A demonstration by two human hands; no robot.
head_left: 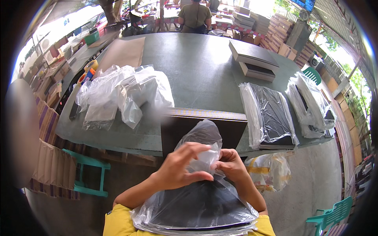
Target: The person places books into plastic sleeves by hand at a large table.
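1 clear plastic bag point(202, 131), pinched by the right hand point(229, 163), rose before the table's point(189, 74) near edge; the left hand point(177, 165) curved beside it, thumb and fingers spread. Dark boards point(234, 128) overhung that edge; wrapped bundles point(271, 114) lay rightward.

Crumpled translucent plastic point(201, 133), upright

Open lane up the bench point(185, 74), crumpled plastic point(145, 84) left, wrapped stack point(271, 112) right (a wide gap!), but dark boards point(233, 131) block the near end and a bagged bundle point(193, 208) crowds the nearest space.
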